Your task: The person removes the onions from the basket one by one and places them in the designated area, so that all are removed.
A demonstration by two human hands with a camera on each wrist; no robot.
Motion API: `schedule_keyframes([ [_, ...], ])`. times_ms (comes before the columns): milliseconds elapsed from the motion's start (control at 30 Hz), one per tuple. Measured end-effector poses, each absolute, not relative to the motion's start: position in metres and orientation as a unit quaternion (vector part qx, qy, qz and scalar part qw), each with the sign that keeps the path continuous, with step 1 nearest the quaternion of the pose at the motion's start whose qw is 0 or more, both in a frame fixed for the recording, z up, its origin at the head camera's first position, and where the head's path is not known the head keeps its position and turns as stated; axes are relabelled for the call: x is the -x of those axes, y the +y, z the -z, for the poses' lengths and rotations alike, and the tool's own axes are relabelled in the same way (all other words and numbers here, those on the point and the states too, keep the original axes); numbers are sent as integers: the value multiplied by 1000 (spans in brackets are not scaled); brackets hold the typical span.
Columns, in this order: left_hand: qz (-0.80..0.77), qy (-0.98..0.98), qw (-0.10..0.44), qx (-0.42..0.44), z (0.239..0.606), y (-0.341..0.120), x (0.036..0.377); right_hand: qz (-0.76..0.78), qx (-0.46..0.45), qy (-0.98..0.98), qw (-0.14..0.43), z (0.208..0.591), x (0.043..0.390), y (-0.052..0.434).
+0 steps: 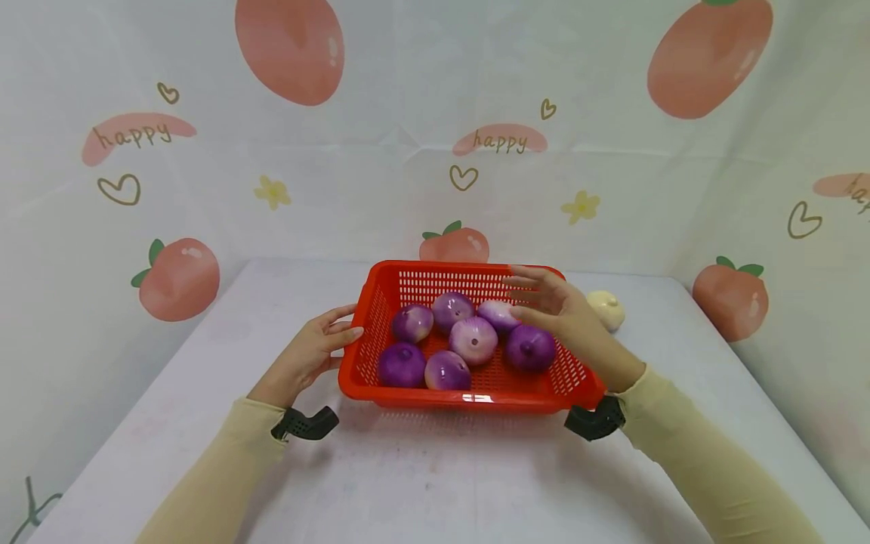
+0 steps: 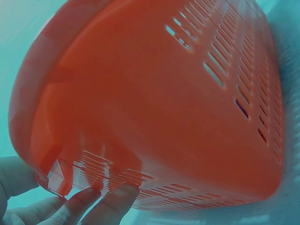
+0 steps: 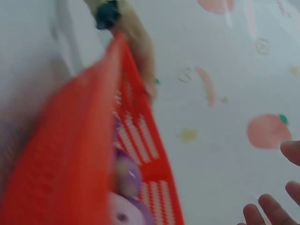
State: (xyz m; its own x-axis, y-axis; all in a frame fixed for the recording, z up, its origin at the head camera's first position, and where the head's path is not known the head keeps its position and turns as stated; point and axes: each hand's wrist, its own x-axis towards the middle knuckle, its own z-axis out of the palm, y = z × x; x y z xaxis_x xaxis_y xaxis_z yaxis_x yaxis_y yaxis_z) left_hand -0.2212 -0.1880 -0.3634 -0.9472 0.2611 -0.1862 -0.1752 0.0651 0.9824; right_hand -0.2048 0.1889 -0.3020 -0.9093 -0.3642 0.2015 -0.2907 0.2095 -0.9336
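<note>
A red plastic basket with slotted walls stands in front of the person, holding several purple onions. At its left end, the left hand grips the rim, thumb on top and fingers against the outer wall. The left wrist view shows those fingers under the rim of the basket. Over the basket's right end hovers the right hand, fingers spread and holding nothing. In the right wrist view its fingertips appear apart from the blurred basket.
Behind the right forearm, a pale yellow onion-like bulb lies on the white table, right of the basket and partly hidden. A white cloth backdrop printed with fruit and hearts rises behind and at both sides.
</note>
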Motion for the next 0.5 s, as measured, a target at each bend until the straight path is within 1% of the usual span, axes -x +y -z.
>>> schedule_keyframes([
  [233,-682,713,159,-35,363,-188,222,591,242,765,79,319,193,156],
  [367,-683,712,160,-38,364,-188,221,573,259,772,94,326,194,146],
  [500,-681,713,160,-37,364,-189,221,557,255,782,115,331,196,140],
])
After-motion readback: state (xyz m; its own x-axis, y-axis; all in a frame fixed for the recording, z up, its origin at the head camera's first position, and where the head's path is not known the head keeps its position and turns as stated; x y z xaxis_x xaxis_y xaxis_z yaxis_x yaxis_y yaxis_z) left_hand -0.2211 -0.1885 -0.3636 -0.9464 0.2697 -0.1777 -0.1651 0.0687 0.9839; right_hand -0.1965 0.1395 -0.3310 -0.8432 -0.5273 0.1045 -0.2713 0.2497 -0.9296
